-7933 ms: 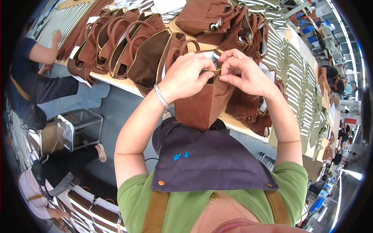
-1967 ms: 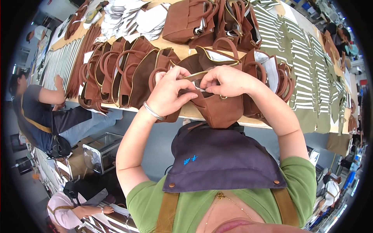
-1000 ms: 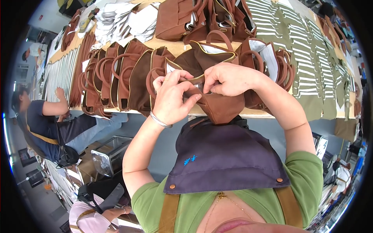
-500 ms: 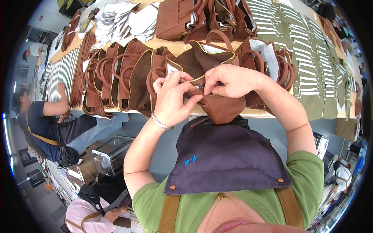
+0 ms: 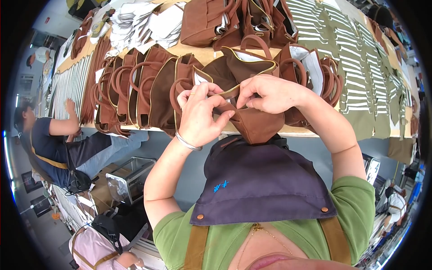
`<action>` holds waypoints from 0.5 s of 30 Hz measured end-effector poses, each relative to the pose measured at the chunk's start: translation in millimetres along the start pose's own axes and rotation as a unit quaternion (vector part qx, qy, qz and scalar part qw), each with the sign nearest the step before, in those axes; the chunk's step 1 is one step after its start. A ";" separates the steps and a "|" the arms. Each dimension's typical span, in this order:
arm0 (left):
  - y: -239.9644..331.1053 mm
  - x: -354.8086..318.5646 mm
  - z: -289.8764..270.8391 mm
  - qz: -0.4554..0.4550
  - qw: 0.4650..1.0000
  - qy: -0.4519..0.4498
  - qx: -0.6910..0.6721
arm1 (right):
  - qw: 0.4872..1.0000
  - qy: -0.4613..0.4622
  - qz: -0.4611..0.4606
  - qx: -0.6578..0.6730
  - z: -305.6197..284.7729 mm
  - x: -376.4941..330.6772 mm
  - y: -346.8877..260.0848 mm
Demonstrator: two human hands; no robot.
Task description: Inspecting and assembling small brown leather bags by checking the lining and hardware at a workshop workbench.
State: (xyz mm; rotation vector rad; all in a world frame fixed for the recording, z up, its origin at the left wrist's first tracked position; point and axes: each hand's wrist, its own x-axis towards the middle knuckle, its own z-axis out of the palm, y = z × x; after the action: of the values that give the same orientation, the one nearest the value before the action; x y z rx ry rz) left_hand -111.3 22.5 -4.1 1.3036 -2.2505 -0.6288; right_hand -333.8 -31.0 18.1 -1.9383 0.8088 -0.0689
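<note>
A brown bag (image 5: 258, 123) with a gold zipper and a dark lining stands in front of me at the table's near edge, its top gaping. My left hand (image 5: 200, 110) pinches the bag's edge beside the zipper, thumb and fingers curled over it. Close by on the right, my right hand (image 5: 265, 94) has its fingers bent down onto the same opening, gripping the edge. What lies between the fingertips is partly hidden. The bag's round handle (image 5: 256, 42) rises behind the opening.
Several brown bags (image 5: 135, 85) stand in a row to the left, and more brown bags (image 5: 310, 72) to the right. Striped green pieces (image 5: 360, 72) cover the table's right side. White pieces (image 5: 135, 22) lie at the back left. A co-worker (image 5: 49, 139) stands at the left.
My hands and the bag have hardly moved. At the lower left, a person in pink has shifted a little down and leftward.
</note>
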 end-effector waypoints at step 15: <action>3.6 1.4 6.0 -0.020 1.000 0.023 0.003 | 0.995 0.084 0.048 -0.021 11.8 -3.8 -6.7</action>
State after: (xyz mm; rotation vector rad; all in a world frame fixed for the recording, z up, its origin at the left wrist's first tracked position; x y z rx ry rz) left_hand -118.0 23.8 -6.4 1.3560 -2.1964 -0.6002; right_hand -328.9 -17.7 18.7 -1.9482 1.0219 -0.1604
